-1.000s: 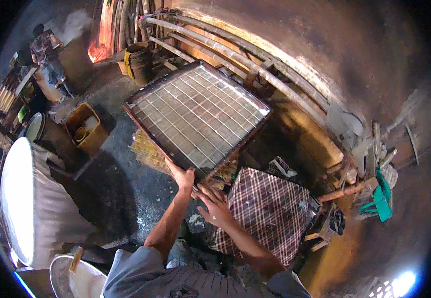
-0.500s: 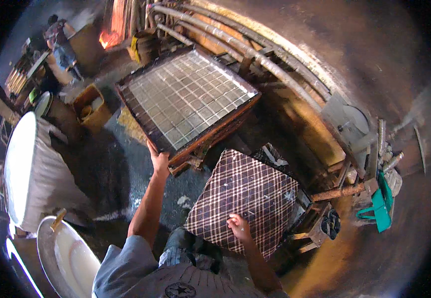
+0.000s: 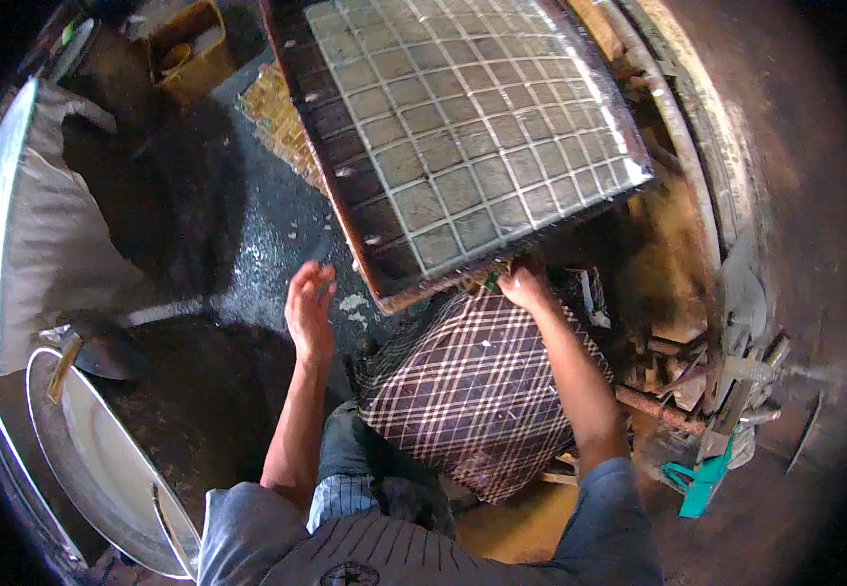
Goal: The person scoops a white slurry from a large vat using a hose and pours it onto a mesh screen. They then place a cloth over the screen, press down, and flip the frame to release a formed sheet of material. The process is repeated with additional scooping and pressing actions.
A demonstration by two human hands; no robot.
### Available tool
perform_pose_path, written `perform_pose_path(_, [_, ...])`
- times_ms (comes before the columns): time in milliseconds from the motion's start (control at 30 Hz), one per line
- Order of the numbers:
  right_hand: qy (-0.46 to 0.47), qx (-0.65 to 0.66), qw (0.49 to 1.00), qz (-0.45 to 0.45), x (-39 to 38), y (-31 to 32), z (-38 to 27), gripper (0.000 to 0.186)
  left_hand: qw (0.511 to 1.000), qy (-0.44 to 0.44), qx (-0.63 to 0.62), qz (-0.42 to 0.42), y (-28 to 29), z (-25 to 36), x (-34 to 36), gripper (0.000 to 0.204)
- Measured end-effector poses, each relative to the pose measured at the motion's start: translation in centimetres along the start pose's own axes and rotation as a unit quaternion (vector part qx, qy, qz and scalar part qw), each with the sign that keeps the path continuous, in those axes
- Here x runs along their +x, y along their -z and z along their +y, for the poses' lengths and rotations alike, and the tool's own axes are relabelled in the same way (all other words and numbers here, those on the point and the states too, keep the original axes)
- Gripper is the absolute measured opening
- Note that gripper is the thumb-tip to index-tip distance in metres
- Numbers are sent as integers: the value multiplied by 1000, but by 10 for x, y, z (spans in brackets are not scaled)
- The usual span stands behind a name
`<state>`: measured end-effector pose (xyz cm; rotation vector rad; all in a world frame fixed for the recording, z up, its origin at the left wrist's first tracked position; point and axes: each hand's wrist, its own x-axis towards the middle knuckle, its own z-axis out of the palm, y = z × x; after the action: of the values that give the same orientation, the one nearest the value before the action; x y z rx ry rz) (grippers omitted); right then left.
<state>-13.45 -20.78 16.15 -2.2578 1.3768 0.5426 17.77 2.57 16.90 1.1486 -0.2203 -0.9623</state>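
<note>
A large square tray (image 3: 318,156) with a dark wooden rim stands in front of me. Inside it lies a flat greyish surface (image 3: 457,188) divided into squares by a pale grid. My right hand (image 3: 529,286) is closed at the tray's near edge; what its fingers hold is hidden, and a bit of green shows beside them. Below that hand, a brown and white checked cloth (image 3: 472,381) drapes over something. My left hand (image 3: 309,313) hovers left of the tray's near corner, fingers loosely bent and apart, touching nothing.
A round metal basin (image 3: 116,469) with whitish liquid stands at the lower left, near a large cloth-draped vessel (image 3: 62,205). At the upper left is a yellowish box (image 3: 189,54). Long pipes (image 3: 682,127) and wood pieces run along the right, with a green object (image 3: 704,479) below.
My left hand has let go of the tray's near corner. My right hand has moved from above the checked cloth to the tray's near edge. The view has shifted closer to the tray.
</note>
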Motion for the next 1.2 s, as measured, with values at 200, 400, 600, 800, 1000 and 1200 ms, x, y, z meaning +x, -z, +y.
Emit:
perform_pose_path(200, [-24, -174, 982, -65, 80, -37, 32, 44, 914, 282, 282, -73, 108, -186, -60, 46])
perform_pose_path(400, [-49, -211, 972, -92, 53, -78, 74, 45, 790, 181, 530, -251, 188, -325, -108, 53])
perform_pose_path(600, [-55, -237, 968, -67, 44, -78, 106, 47, 829, 387, 375, -149, 166, -243, -83, 34])
perform_pose_path(800, [-32, -325, 944, 50, 86, -11, 115, 48, 932, -9, 302, -200, 136, -104, -72, 27])
perform_pose_path(1000, [-187, 77, 959, 197, 46, 6, 115, 37, 911, 146, 382, -41, 124, -53, -134, 29])
perform_pose_path(1200, [-58, 456, 781, 423, -13, 32, 100, 30, 942, 12, 334, -14, 108, -45, -202, 18])
